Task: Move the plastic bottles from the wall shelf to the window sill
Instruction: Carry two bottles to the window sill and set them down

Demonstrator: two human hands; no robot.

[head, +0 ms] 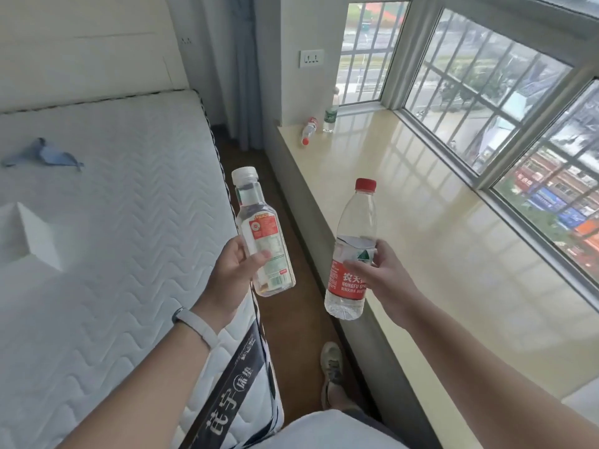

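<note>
My left hand (231, 273) grips a clear bottle with a white cap and a red-and-white label (262, 234), held upright over the gap beside the bed. My right hand (379, 273) holds a clear bottle with a red cap and a red label (351, 251) at the near edge of the cream window sill (437, 228). At the sill's far end, by the wall, a red-capped bottle (308, 130) lies on its side and a green-labelled bottle (330, 116) stands upright. The wall shelf is out of view.
A bare white mattress (113, 222) fills the left side, with a blue cloth (45, 155) on it. A narrow strip of brown floor (291, 319) runs between bed and sill; my shoe (332, 364) stands there. Barred windows (486, 92) line the sill's right side.
</note>
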